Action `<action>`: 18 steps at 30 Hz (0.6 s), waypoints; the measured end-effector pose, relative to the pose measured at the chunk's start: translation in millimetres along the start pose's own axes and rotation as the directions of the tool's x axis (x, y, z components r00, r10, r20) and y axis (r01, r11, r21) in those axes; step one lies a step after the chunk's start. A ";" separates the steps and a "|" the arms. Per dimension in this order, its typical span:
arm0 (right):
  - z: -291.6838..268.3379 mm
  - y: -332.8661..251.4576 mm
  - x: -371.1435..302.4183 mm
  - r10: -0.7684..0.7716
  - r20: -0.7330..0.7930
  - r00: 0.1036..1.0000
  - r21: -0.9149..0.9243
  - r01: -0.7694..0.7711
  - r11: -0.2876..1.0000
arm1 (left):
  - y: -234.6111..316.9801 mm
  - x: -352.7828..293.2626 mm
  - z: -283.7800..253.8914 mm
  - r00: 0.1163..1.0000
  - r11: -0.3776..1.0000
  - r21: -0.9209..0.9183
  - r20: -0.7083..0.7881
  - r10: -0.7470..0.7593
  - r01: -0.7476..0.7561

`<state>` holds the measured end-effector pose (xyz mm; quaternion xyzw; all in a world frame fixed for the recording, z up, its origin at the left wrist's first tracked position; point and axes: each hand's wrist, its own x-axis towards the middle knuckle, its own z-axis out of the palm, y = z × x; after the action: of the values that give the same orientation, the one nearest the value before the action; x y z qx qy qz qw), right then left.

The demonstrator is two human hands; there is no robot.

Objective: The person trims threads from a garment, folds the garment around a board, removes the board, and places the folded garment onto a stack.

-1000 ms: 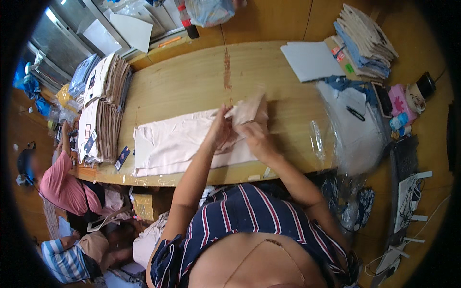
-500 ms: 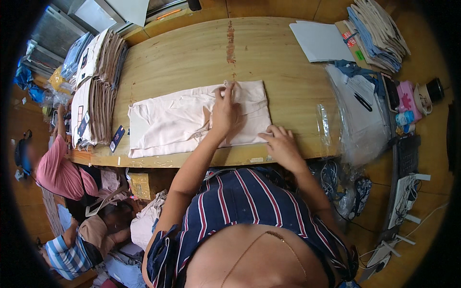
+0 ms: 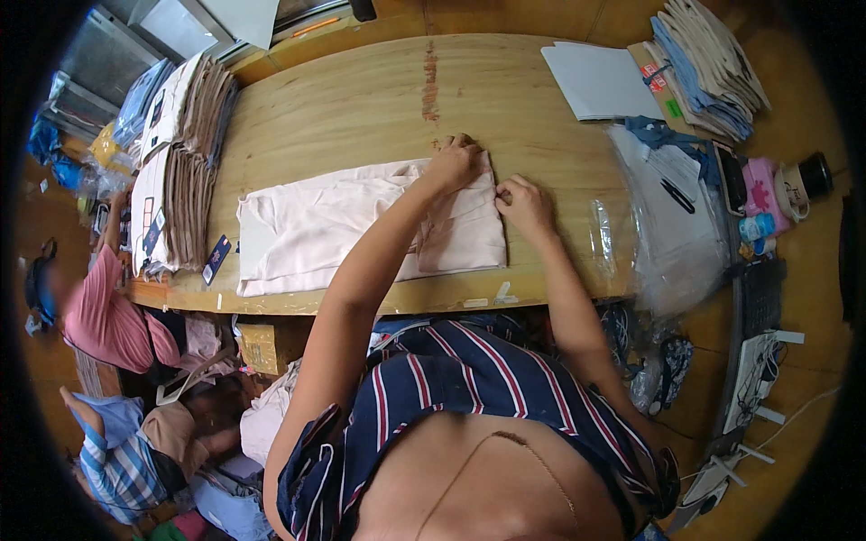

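Note:
A pale pink folded garment (image 3: 316, 225) lies flat along the near side of the wooden table, wrinkled across its middle. My left hand (image 3: 454, 166) is at its far edge near the far right corner, fingers curled down and gripping the fabric; the fingertips are partly hidden. At the garment's right edge, my right hand (image 3: 525, 206) has thumb and fingers closed in a pinch on the cloth border. My left forearm crosses over the garment's right half.
Tall stacks of folded garments (image 3: 188, 171) stand at the table's left, with a dark tag (image 3: 216, 259) beside them. A white sheet (image 3: 595, 81), a plastic-covered paper pile (image 3: 677, 216) and more folded clothes (image 3: 713, 68) lie right. Two people, one in a pink top (image 3: 117, 316), are at lower left.
My left hand has moved right and away from me to the garment's far right corner. My right hand has slid from the near right corner up along the right edge, its fingers closing.

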<state>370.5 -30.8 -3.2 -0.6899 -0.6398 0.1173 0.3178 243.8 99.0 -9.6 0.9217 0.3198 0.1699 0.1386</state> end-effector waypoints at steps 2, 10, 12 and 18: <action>3.5 -3.4 -5.2 -0.094 -0.153 0.984 -0.027 0.091 0.995 | -0.9 7.0 5.7 0.997 0.997 -0.027 -0.039 0.073 -0.074; -16.2 -17.8 -41.4 -0.068 -0.125 0.990 -0.115 0.054 0.992 | 13.4 19.6 3.4 0.995 0.936 -0.350 -0.101 -0.004 -0.032; -22.4 -21.3 -57.9 0.046 -0.063 0.997 -0.119 -0.053 0.991 | 28.0 14.4 15.0 0.993 0.983 -0.155 -0.077 0.092 -0.103; -68.1 -22.0 -42.4 0.113 -0.134 0.985 -0.073 -0.123 0.990 | 92.3 -52.2 -11.6 0.971 0.960 0.243 -0.161 0.180 -0.137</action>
<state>384.9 -91.6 51.9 -0.7450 -0.5801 0.0649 0.3229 250.7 -2.4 22.8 0.9350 0.2735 0.2256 -0.0127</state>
